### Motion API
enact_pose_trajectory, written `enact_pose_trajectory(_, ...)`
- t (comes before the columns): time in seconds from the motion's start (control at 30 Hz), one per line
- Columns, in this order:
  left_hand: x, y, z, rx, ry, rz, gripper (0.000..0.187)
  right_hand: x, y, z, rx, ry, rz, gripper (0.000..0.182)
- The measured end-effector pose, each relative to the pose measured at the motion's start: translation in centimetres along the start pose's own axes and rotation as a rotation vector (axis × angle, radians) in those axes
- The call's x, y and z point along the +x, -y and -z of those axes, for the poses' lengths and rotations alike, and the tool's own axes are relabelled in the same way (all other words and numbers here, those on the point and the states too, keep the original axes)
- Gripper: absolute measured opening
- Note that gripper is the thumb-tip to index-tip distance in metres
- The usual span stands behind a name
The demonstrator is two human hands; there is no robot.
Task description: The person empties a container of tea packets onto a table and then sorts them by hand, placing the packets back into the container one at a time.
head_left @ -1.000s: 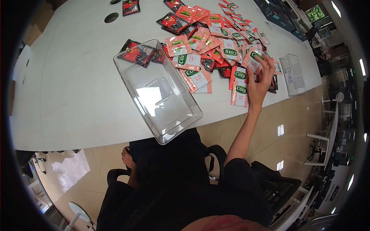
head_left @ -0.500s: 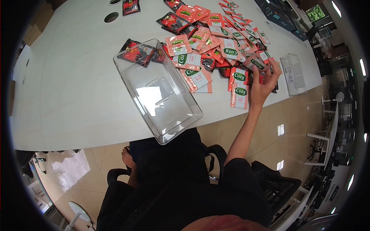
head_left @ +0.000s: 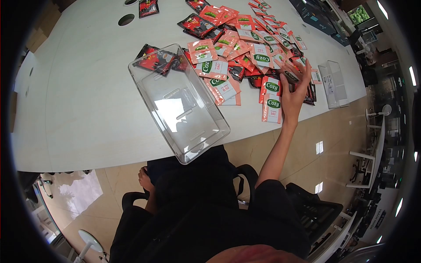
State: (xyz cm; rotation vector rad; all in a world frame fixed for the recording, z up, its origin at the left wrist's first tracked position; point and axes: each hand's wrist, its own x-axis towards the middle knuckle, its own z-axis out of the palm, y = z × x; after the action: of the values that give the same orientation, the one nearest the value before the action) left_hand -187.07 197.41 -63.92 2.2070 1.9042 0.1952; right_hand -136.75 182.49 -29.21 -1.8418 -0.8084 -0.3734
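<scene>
pinching a peach-and-white foil sachet w/ green oval [head_left: 291,73] betw. thumb and fingers of rt hand [head_left: 295,90], at ctr-right of frame, tilted, partly hidden by fingers, held at rt side of a loose heap. resting lt hand [head_left: 145,179] at lower left of frame, by dark-clothed lap, w/ fingers loosely curled; cannot tell if gripping anything. spread across upper ctr to upper right, in overlapping layers: peach-and-white "cozy" sachets [head_left: 262,56] mixed w/ glossy red-and-black packets [head_left: 197,26]. just below pinching fingers, to their left, lying overlapped in a short column: two more "cozy" sachets [head_left: 272,107]. set at ctr, slanting down to rt: a clear plastic rectangular tray [head_left: 169,103], w/ near end jutting past edge of white tabletop [head_left: 87,101] and w/ red-and-black packets showing thru its upper-left corner. standing at right of frame, near edge: a smaller clear plastic container w/ white label [head_left: 338,90]. also at upper left: a round dark hole [head_left: 126,20], plus one separate red-and-black packet [head_left: 148,8] nearby.
</scene>
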Motion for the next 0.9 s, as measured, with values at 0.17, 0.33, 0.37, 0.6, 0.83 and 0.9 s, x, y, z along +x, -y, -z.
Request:
enact_pose_trajectory(0.17,0.0,0.1,-0.1,-0.022,0.013,0.007,0.025,0.0,-0.6,0.0,-0.071,-0.028,0.047,0.077)
enact_pose_trajectory(0.33,0.0,-1.0,0.9,0.015,0.009,0.025,0.026,-0.1,-0.1,0.1,-0.006,-0.050,-0.025,0.071)
enact_pose_trajectory(0.37,0.0,-0.9,0.8,0.015,0.009,0.026,0.026,-0.1,-0.2,0.2,-0.030,-0.100,-0.014,0.070)
enact_pose_trajectory(0.6,-0.1,-0.6,0.5,-0.011,-0.009,-0.015,0.026,0.0,-1.7,0.9,0.012,-0.209,0.154,0.057)
enact_pose_trajectory(0.83,-0.1,-0.4,0.4,-0.027,-0.005,-0.005,0.029,0.4,-0.5,0.2,-0.244,-0.112,0.062,0.049)
enact_pose_trajectory(0.9,-0.2,-0.9,0.9,-0.027,-0.005,-0.009,0.029,0.3,-0.7,0.2,-0.412,-0.073,0.102,0.051)
